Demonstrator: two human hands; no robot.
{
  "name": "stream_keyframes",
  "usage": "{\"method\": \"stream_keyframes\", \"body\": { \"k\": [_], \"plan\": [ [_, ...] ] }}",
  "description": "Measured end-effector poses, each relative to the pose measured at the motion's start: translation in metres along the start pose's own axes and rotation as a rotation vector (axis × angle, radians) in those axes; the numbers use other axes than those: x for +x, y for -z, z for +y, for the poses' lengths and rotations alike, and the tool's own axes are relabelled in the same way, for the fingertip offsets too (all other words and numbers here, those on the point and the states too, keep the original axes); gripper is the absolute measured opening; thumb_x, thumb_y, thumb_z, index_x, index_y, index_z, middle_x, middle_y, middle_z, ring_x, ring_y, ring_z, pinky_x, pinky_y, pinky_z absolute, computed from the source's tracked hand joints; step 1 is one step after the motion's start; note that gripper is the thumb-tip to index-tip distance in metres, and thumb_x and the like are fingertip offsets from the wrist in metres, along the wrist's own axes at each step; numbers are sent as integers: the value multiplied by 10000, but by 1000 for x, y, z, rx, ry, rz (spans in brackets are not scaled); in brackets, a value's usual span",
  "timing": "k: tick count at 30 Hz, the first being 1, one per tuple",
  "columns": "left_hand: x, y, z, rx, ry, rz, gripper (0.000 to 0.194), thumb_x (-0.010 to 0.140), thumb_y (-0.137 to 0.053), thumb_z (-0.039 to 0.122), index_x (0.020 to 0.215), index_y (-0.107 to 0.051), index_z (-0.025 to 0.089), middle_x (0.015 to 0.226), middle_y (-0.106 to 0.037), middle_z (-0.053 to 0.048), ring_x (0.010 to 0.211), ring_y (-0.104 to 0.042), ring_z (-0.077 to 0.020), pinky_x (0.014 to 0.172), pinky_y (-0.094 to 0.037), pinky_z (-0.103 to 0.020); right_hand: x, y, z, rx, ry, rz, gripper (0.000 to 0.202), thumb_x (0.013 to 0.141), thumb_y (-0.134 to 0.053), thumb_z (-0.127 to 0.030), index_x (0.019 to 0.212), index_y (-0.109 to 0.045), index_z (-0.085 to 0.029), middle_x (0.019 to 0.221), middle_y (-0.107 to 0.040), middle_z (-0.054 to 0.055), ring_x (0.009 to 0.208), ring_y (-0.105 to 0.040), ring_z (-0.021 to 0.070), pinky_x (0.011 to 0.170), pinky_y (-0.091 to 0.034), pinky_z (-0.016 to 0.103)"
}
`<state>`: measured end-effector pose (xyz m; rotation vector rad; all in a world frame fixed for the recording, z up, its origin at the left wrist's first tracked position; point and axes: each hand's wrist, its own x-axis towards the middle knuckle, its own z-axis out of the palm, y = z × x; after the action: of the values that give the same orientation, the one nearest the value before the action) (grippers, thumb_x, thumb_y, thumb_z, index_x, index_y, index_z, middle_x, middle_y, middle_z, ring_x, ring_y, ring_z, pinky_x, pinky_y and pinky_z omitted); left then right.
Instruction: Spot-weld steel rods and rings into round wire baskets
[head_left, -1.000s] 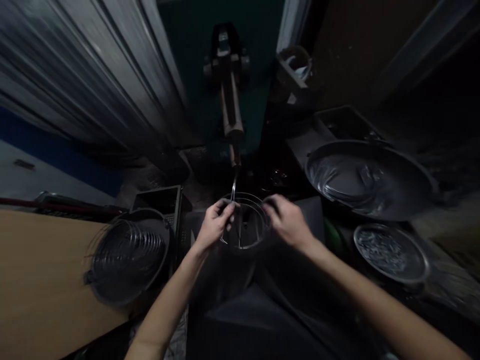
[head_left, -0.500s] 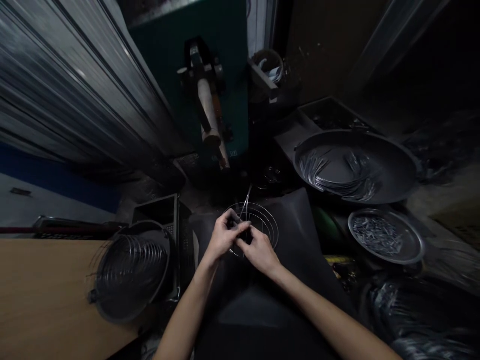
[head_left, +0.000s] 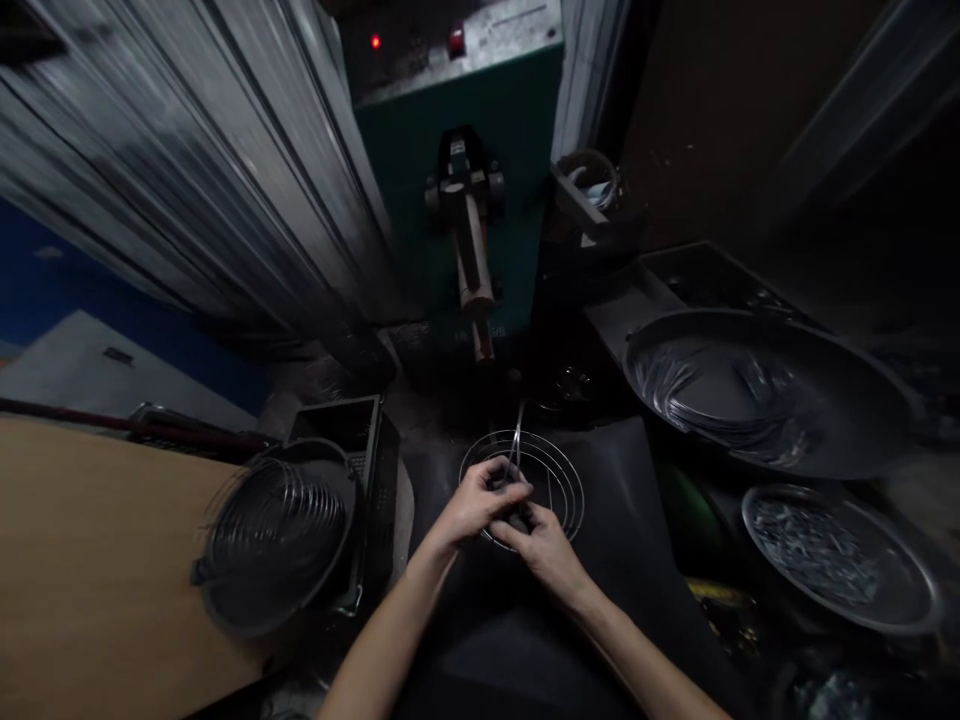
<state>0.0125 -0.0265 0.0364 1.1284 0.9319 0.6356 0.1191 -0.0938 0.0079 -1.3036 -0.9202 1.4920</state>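
In the middle of the head view, a round wire rack (head_left: 579, 480) of concentric rings lies over dark material at my lap. My left hand (head_left: 480, 505) is closed above it, fingers pinched around a thin bent metal wire (head_left: 518, 432) that sticks up past the fingertips. My right hand (head_left: 546, 555) sits just to its right and lower, its fingers closed close to the left fingertips. What lies between the right fingers is hidden in shadow.
Ahead stands a green machine (head_left: 405, 170) with a jutting arm (head_left: 472, 260). At left are a bucket of wire rings (head_left: 247, 620) and a black crate (head_left: 386, 460). On the right, a wide pan (head_left: 862, 400) holds bent wires and a metal bowl (head_left: 919, 600) holds small metal pieces.
The view has shifted, so the machine's top with a red light now shows and the surroundings sit lower and mostly further right. Both hands stay together over the wire rack, the bent wire more upright.
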Motion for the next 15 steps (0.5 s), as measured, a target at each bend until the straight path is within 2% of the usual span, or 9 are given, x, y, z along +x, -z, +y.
{"method": "stream_keyframes", "body": {
  "k": [3, 5, 7, 9, 11, 13, 15],
  "plan": [
    [-4, -1, -4, 25, 7, 91, 376, 595, -784, 407, 699, -563, 122, 620, -534, 25, 565, -476, -70, 550, -376, -188, -4, 1, 1, -56, -21, -59, 289, 674, -709, -396, 611, -563, -154, 614, -554, -7, 623, -520, 152, 625, -433, 286],
    [-8, -1, -7, 58, -4, 168, 398, 575, -795, 411, 656, -526, 130, 563, -480, 48, 522, -419, -57, 499, -329, -176, -7, 0, 0, -128, 26, -86, 320, 679, -708, -404, 573, -526, -164, 666, -574, 8, 670, -540, 164, 652, -446, 291],
    [-12, -1, -9, 50, -33, 206, 390, 608, -774, 428, 681, -526, 136, 573, -467, 52, 526, -404, -54, 499, -327, -172, -10, 0, -3, -221, 105, -89, 253, 690, -711, -388, 737, -617, -158, 883, -642, 50, 855, -583, 208, 784, -463, 316],
    [-18, -2, -9, 18, -76, 224, 349, 709, -692, 455, 809, -568, 145, 633, -496, 41, 561, -434, -62, 536, -359, -176, -13, 6, -9, -329, 150, -114, 337, 726, -690, -380, 986, -636, -173, 1062, -643, 71, 999, -580, 230, 890, -449, 341],
    [-23, -3, -6, 31, -130, 265, 338, 826, -557, 467, 983, -581, 169, 698, -527, 25, 609, -474, -73, 584, -392, -185, -12, 21, -17, -449, 180, -136, 334, 788, -624, -394, 1055, -622, -193, 1062, -659, 71, 985, -605, 231, 892, -463, 358],
    [-28, -4, -4, 153, -173, 336, 354, 857, -520, 454, 1082, -570, 186, 725, -547, 19, 641, -500, -83, 624, -416, -197, -3, 45, -27, -589, 276, -32, 266, 853, -522, -393, 991, -639, -199, 992, -679, 72, 924, -631, 232, 870, -480, 372],
    [-30, -4, -4, 326, -200, 438, 359, 844, -556, 431, 1109, -565, 189, 722, -572, 18, 658, -533, -98, 656, -445, -215, 16, 71, -38, -739, 437, 165, 293, 893, -438, -372, 996, -642, -189, 1013, -670, 94, 947, -628, 238, 897, -469, 386]
  ]
}}
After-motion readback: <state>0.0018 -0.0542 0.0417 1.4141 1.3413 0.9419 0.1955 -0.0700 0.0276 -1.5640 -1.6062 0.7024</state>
